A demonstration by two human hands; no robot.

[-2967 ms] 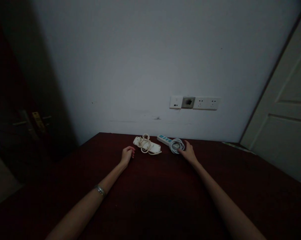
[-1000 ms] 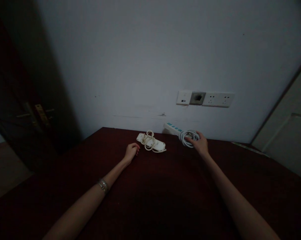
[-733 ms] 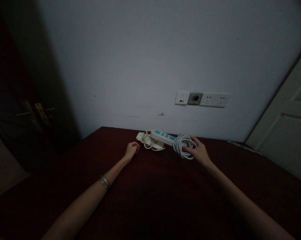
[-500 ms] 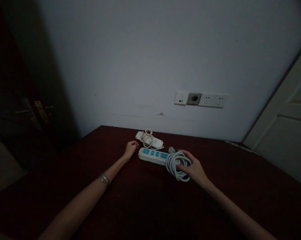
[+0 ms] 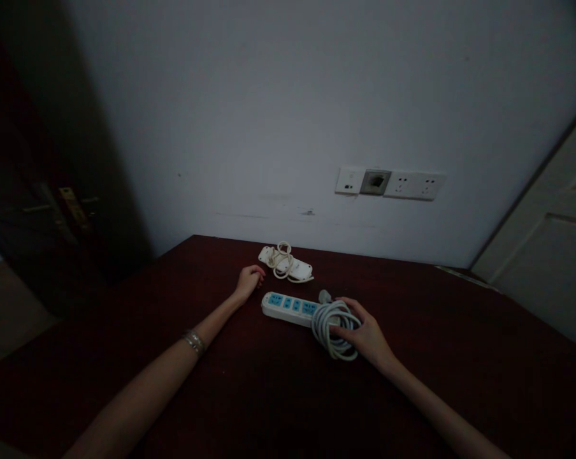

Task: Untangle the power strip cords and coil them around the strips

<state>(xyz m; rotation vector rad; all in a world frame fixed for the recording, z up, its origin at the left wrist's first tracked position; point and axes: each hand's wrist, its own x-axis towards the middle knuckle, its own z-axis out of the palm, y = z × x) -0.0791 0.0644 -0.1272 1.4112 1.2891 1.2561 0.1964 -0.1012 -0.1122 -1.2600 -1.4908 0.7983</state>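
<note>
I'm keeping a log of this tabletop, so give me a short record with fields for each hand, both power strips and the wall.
Left hand: fingers curled, nothing visible in it; silvery bracelet on that arm
Right hand: gripping the coiled gray cord
Near power strip: blue sockets facing up, coil at its right end
Far power strip: white, cream cord looped over it
Wall: socket panels above the tabletop

Smooth plastic lay on a dull, wood-like tabletop (image 5: 269, 389).
At six o'clock, the power strip (image 5: 290, 308) was smooth plastic; at five, the coiled cord (image 5: 322, 324) looked rubbery and matt. The bracelet (image 5: 195, 342) at seven gleamed like metal; the wall (image 5: 269, 115) at twelve was matt, scuffed.
</note>
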